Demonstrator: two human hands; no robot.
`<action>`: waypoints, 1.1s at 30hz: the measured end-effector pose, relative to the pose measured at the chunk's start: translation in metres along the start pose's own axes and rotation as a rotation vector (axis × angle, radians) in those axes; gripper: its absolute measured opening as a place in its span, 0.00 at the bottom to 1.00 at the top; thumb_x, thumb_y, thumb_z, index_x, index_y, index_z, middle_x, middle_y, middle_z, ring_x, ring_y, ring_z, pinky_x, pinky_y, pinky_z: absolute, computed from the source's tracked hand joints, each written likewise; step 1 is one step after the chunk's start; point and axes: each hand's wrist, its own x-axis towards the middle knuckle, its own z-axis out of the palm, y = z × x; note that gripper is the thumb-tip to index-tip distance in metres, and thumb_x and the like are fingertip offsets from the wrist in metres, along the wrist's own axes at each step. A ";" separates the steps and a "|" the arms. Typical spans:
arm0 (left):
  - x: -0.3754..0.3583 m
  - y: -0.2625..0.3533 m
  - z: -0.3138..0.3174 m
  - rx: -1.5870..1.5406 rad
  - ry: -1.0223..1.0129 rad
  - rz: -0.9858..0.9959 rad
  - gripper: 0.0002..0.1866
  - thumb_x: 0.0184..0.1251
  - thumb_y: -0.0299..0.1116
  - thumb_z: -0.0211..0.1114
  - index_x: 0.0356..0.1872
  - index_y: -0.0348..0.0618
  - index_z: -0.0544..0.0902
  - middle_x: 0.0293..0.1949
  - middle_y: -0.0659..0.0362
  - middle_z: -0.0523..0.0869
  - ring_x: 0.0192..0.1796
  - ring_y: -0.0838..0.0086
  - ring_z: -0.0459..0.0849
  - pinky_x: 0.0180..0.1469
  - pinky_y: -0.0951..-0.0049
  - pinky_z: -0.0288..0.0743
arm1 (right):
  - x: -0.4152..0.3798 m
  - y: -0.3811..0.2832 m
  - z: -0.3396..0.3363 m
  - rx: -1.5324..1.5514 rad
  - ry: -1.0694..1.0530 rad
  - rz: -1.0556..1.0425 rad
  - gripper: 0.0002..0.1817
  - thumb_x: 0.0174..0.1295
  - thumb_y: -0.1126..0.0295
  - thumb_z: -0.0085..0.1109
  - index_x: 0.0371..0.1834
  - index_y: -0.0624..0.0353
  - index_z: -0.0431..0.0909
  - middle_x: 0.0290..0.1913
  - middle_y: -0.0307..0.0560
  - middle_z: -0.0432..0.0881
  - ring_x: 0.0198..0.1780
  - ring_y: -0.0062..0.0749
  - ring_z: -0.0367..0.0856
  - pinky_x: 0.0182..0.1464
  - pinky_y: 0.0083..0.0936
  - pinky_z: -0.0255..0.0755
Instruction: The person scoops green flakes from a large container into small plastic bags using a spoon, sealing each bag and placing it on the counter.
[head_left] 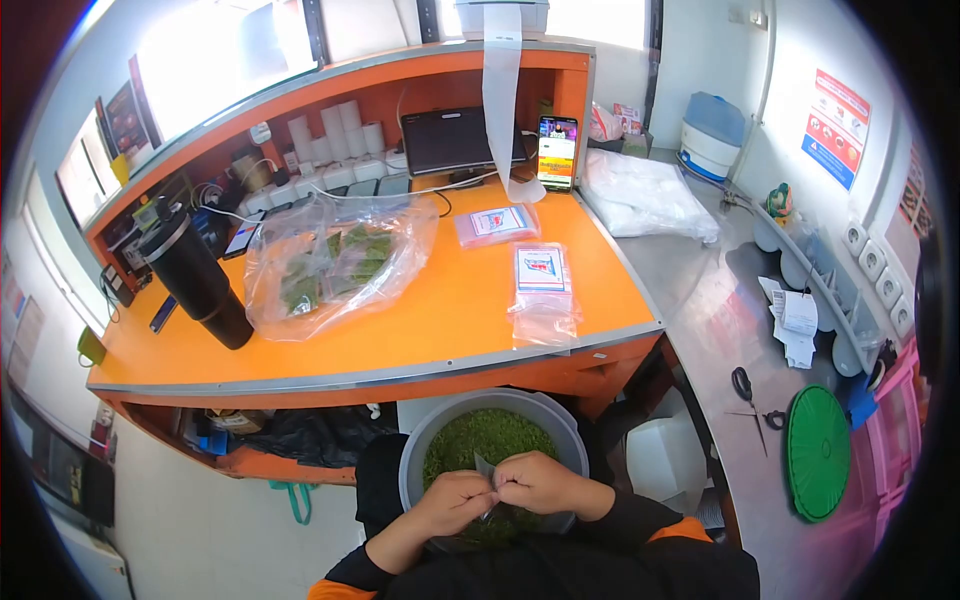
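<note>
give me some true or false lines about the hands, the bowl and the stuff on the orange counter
1. Both hands, left hand and right hand, meet over a grey bowl of green leaves. True.
2. The scissors lie on the orange counter. False: they lie on the steel counter at the right.
3. A black tumbler stands at the orange counter's left end. True.
4. The phone screen is dark. False: it is lit.

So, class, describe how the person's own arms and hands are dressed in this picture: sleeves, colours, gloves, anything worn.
Both hands are bare, with no gloves: the left hand and the right hand. The arms wear long black sleeves reaching to the wrists. Orange patches show higher up, near the shoulders. No watch, ring or marking can be made out.
</note>
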 end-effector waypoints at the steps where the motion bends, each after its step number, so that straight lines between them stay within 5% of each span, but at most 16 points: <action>1: -0.001 -0.001 0.001 0.005 0.024 0.005 0.10 0.61 0.33 0.59 0.23 0.39 0.78 0.22 0.54 0.77 0.29 0.60 0.78 0.32 0.65 0.71 | 0.002 -0.004 -0.003 -0.022 -0.008 -0.001 0.12 0.52 0.63 0.54 0.24 0.63 0.76 0.26 0.53 0.76 0.30 0.48 0.75 0.34 0.35 0.69; 14: -0.006 0.004 0.014 0.489 0.478 0.027 0.06 0.56 0.29 0.61 0.23 0.38 0.79 0.24 0.52 0.80 0.29 0.55 0.79 0.32 0.61 0.73 | 0.007 -0.022 -0.001 -0.464 0.054 0.129 0.15 0.55 0.60 0.50 0.23 0.61 0.77 0.29 0.55 0.79 0.34 0.52 0.78 0.36 0.45 0.72; 17: -0.002 0.016 0.001 0.594 0.441 -0.138 0.06 0.53 0.30 0.63 0.22 0.39 0.79 0.25 0.52 0.81 0.29 0.55 0.80 0.33 0.61 0.74 | 0.005 -0.018 0.004 -0.505 0.166 0.205 0.11 0.54 0.62 0.52 0.26 0.59 0.75 0.30 0.53 0.79 0.33 0.50 0.79 0.33 0.42 0.73; 20: 0.005 0.021 -0.007 0.462 0.436 -0.194 0.06 0.51 0.28 0.63 0.20 0.38 0.78 0.30 0.52 0.84 0.34 0.59 0.82 0.37 0.66 0.76 | 0.004 -0.031 0.003 -0.358 0.369 -0.030 0.07 0.53 0.67 0.53 0.30 0.58 0.73 0.32 0.50 0.78 0.31 0.48 0.79 0.30 0.37 0.73; 23: 0.001 0.009 -0.014 0.143 0.312 -0.147 0.06 0.49 0.28 0.64 0.20 0.37 0.78 0.34 0.52 0.84 0.38 0.62 0.83 0.40 0.70 0.75 | 0.000 -0.024 0.004 -0.410 0.214 -0.364 0.06 0.52 0.70 0.54 0.32 0.56 0.71 0.33 0.46 0.78 0.30 0.45 0.79 0.28 0.33 0.73; 26: -0.001 0.004 -0.010 0.085 0.217 -0.178 0.08 0.50 0.30 0.64 0.19 0.37 0.78 0.38 0.51 0.83 0.42 0.60 0.82 0.44 0.69 0.74 | -0.001 -0.021 0.005 -0.649 0.015 -0.102 0.06 0.53 0.66 0.57 0.31 0.54 0.72 0.34 0.44 0.79 0.30 0.40 0.80 0.30 0.34 0.74; 29: -0.002 -0.005 -0.008 0.194 0.229 -0.225 0.07 0.54 0.32 0.63 0.29 0.39 0.81 0.40 0.51 0.83 0.44 0.62 0.82 0.48 0.70 0.73 | 0.000 -0.013 0.005 -0.665 -0.056 -0.078 0.07 0.54 0.65 0.58 0.30 0.54 0.73 0.31 0.43 0.79 0.30 0.40 0.80 0.30 0.34 0.75; 32: 0.006 0.005 -0.005 -0.653 0.338 -0.232 0.17 0.53 0.35 0.67 0.43 0.41 0.80 0.42 0.51 0.83 0.46 0.63 0.82 0.51 0.69 0.72 | -0.002 -0.029 -0.007 -0.475 -0.149 -0.067 0.06 0.54 0.65 0.57 0.33 0.52 0.76 0.31 0.41 0.80 0.32 0.40 0.81 0.32 0.34 0.76; 33: 0.006 0.007 -0.010 -0.470 0.164 -0.184 0.20 0.51 0.36 0.69 0.45 0.40 0.78 0.43 0.52 0.83 0.47 0.65 0.81 0.52 0.70 0.72 | -0.003 -0.031 -0.008 -0.421 -0.134 -0.094 0.06 0.54 0.65 0.57 0.33 0.52 0.76 0.33 0.42 0.80 0.33 0.41 0.81 0.33 0.34 0.76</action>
